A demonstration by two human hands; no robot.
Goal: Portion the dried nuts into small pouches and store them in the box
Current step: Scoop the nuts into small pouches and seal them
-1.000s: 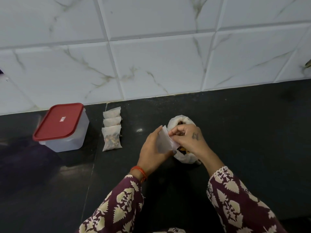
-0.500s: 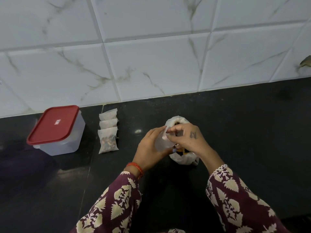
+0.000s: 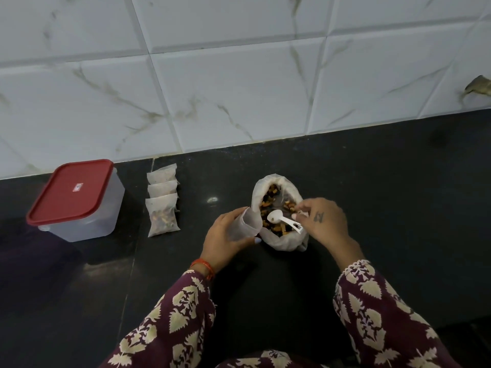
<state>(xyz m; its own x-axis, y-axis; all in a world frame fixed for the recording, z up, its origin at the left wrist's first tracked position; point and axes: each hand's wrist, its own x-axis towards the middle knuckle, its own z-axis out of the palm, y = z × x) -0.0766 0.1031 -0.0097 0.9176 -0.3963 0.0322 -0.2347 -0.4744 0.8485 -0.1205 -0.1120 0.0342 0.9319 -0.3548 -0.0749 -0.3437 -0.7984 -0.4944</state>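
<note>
An open white bag of dried nuts point(image 3: 279, 239) stands on the black counter point(image 3: 398, 195) in front of me. My left hand point(image 3: 225, 240) holds an empty small pouch point(image 3: 248, 225), its mouth open, right beside the bag's left edge. A white plastic spoon point(image 3: 283, 220) lies across the nuts, and my right hand point(image 3: 322, 221) pinches its handle end. Three filled pouches point(image 3: 162, 200) lie overlapping in a row to the left. The clear box with its red lid point(image 3: 70, 192) shut stands at the far left.
A white marbled tile wall point(image 3: 239, 88) rises directly behind the counter. A seam point(image 3: 138, 256) runs through the counter between the box and the pouches. My patterned maroon sleeves fill the lower part of the view.
My right hand let go of the small pouch and moved right to the spoon in the nut bag. My left hand now holds the opened pouch alone. The bag's contents are uncovered.
</note>
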